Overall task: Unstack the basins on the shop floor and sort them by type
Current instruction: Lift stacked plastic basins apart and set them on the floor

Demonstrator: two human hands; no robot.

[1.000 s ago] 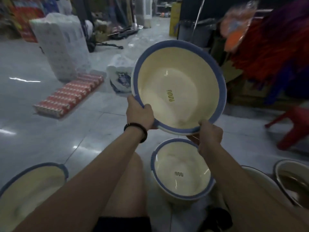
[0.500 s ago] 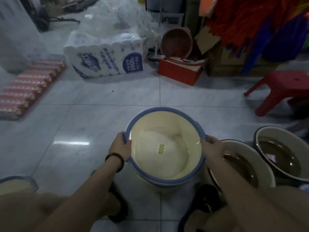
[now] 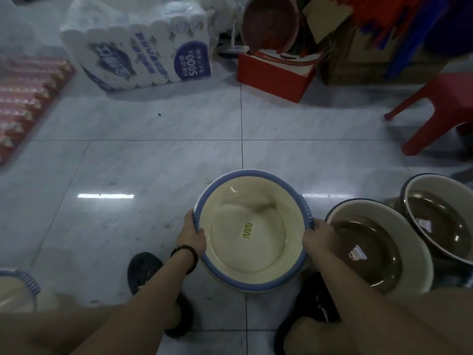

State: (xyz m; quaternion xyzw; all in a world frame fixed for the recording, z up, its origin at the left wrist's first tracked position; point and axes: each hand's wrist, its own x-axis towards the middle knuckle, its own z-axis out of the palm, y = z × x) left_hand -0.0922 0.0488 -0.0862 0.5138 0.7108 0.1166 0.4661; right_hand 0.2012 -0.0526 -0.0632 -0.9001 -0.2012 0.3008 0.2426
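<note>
Here, the left hand (image 3: 192,234) and right hand (image 3: 318,237) are gripping the round cream plastic basin with blue rim (image 3: 252,229), fingers clamped on opposite edges. Two brown-lined cream basins (image 3: 378,252) are sitting just beside it on the grey tiled floor (image 3: 153,170).

Both bare forearms reach forward from the bottom of the view, angling inward. The left hand (image 3: 192,235) curls over the left edge of a cream basin's blue rim (image 3: 252,286), fingers wrapped on the outside and thumb toward the inside; a dark beaded bracelet (image 3: 184,254) circles the left wrist. The right hand (image 3: 318,237) clasps the right edge of the same rim, knuckles up, the wrist straight. Below, both feet in dark sandals, the left (image 3: 143,271) and the right (image 3: 311,298), stand apart on the floor, with bent knees at the lower corners.
</note>
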